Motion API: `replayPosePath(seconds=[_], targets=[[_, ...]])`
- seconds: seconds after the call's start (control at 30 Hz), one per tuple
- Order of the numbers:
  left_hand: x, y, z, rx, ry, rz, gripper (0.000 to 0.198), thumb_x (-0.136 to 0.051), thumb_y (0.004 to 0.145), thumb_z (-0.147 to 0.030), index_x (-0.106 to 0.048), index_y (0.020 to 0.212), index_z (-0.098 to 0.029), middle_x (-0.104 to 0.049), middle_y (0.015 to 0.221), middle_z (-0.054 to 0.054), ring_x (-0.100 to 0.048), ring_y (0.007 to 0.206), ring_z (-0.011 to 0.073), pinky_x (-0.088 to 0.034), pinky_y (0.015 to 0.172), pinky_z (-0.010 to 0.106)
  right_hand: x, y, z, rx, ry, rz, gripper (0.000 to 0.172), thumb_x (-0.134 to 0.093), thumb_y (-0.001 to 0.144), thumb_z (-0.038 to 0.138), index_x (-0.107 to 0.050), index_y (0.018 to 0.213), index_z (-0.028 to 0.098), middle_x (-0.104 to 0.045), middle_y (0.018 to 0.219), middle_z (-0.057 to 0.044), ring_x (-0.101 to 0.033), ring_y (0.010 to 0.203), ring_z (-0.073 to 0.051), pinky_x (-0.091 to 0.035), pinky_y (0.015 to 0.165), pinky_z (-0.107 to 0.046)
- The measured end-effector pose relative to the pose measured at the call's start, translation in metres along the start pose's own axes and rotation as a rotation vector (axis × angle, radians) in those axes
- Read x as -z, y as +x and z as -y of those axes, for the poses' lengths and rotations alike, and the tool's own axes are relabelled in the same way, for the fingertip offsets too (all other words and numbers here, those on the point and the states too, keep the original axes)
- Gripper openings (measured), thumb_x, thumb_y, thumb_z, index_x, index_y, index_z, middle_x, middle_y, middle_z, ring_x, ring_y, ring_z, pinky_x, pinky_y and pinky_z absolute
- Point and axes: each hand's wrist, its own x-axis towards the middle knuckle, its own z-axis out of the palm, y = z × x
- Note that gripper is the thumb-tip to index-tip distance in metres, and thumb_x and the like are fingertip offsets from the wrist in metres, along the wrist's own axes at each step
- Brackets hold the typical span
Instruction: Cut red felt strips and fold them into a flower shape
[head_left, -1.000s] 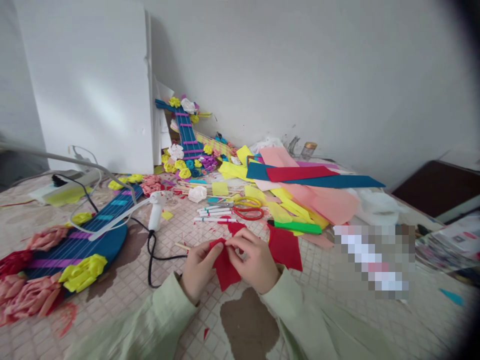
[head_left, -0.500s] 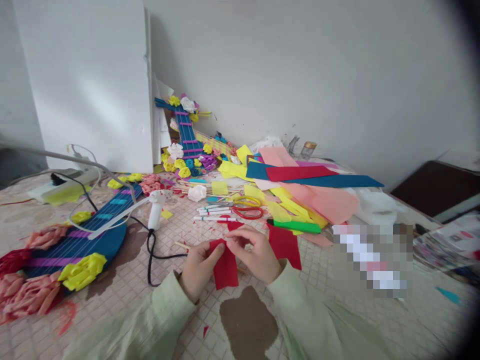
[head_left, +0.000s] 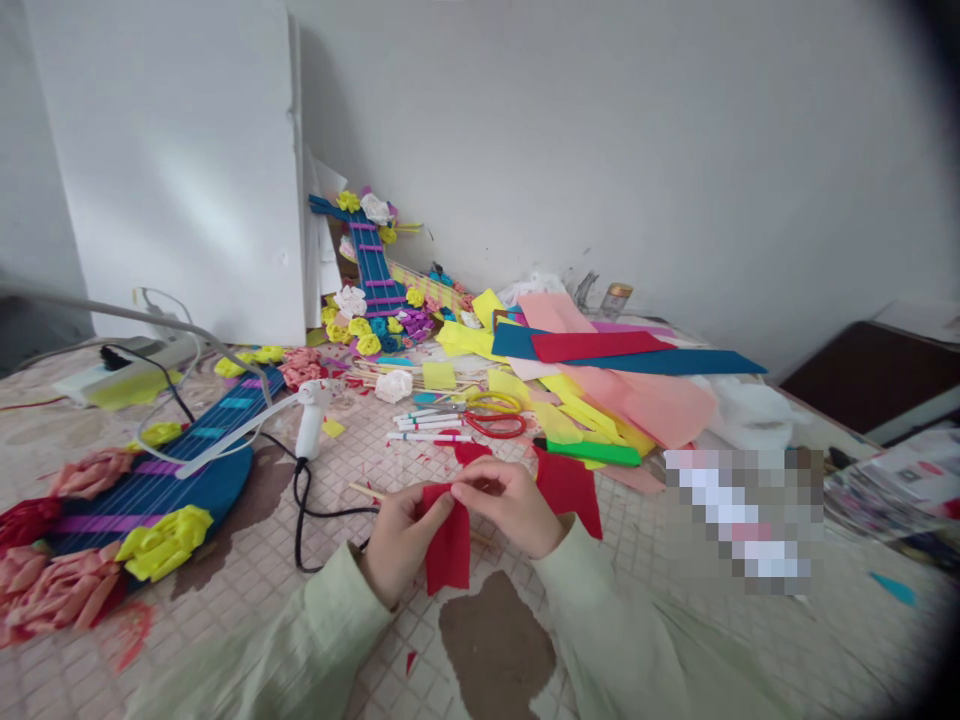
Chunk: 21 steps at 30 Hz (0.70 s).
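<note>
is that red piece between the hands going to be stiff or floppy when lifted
Probably floppy: the red piece droops down beside the left hand. It is likely light too, as it looks like a thin sheet pinched only near its top.

Over to the left side of the table [head_left: 244, 605]: one guitar [head_left: 214, 490], glue gun [head_left: 308, 430] just right of it, power strip [head_left: 120, 368] behind. Now along the back edge: board [head_left: 187, 180] toward the left, second guitar [head_left: 375, 265] to its right, then paper strips [head_left: 604, 348], jar [head_left: 616, 298] behind those. Mid-table, in front: pens [head_left: 431, 423], scissors [head_left: 499, 435] at their right. Nearer still, a paper piece [head_left: 448, 558] between left hand [head_left: 397, 540] and right hand [head_left: 516, 505]; by the right edge, a plastic bag [head_left: 892, 480].
</note>
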Motion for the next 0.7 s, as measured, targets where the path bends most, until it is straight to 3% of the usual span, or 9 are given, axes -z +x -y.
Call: replayPosePath(seconds=[0.33,0.47,0.7], targets=[[-0.0001,-0.0001,-0.0003,-0.007,-0.027,0.043,0.027,-0.056,0.067,-0.037,-0.06,0.073,-0.011,-0.058,0.061,0.002,-0.048,0.051,0.0117,-0.037,0.045,0.02,0.0018,0.0024,-0.0033,-0.112,0.165,-0.086,0.013,-0.058,0.066,0.025,-0.06,0.07,0.013,-0.057,0.064,0.0,-0.049,0.056,-0.009,-0.04,0.054,-0.022],[0.0019,0.001,-0.0016,-0.033,0.034,0.022,0.029,-0.054,0.068,-0.039,-0.06,0.072,-0.011,-0.056,0.06,0.002,-0.046,0.051,0.0113,-0.035,0.043,0.019,0.0034,0.0028,-0.0033,-0.194,0.199,-0.029,0.022,-0.058,0.065,0.031,-0.062,0.077,0.014,-0.056,0.062,0.0,-0.048,0.054,-0.009,-0.041,0.05,-0.021],[0.0038,0.0009,-0.0022,-0.066,0.138,0.01,0.03,-0.052,0.07,-0.041,-0.057,0.068,-0.011,-0.051,0.054,0.0,-0.042,0.047,0.0101,-0.033,0.041,0.019,0.0064,0.0026,-0.0015,-0.146,0.158,0.051,0.017,-0.058,0.065,0.03,-0.062,0.068,0.014,-0.054,0.061,0.001,-0.045,0.055,-0.008,-0.038,0.051,-0.021]])
